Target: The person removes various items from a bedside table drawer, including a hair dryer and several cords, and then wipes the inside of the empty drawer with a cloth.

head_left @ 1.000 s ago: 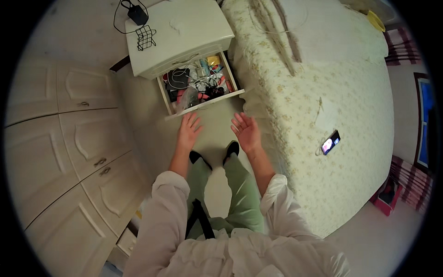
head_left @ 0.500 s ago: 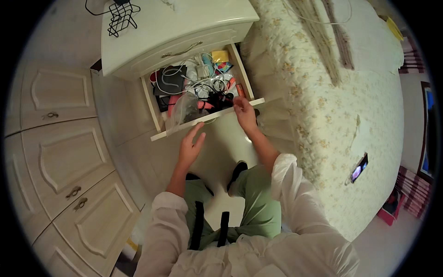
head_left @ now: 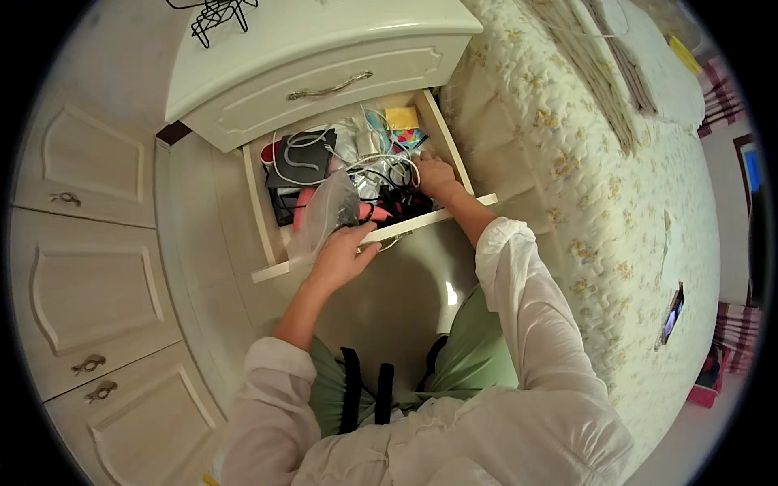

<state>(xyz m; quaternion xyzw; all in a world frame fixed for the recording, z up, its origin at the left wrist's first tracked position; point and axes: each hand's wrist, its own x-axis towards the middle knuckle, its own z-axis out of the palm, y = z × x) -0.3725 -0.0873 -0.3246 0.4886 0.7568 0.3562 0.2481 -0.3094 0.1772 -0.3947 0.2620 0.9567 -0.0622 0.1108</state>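
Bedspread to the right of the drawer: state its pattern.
The bedspread has yellowish flowers on cream, best seen in the head view.

"What is on the right?"

"A bed (head_left: 583, 219) with a quilted cream cover, printed with small yellowish flowers. A phone (head_left: 672, 314) lies on it, near the bed's right edge, screen lit."

"And farther up the bed?"

"A long beige cloth (head_left: 587, 73), and near the top right corner a yellow object (head_left: 685, 53), too small to identify."

"Beyond the bed?"

"A plaid curtain (head_left: 736, 328) in dark red and white, a blue pane (head_left: 752, 174) in a brown frame, and a pinkish-red box (head_left: 707, 389)."

"On the left?"

"Cream cupboard doors (head_left: 105, 283) with raised panels and curled metal handles (head_left: 89, 364), beside a pale tiled floor (head_left: 194, 235). A black wire rack (head_left: 217, 16) meets the upper edge."
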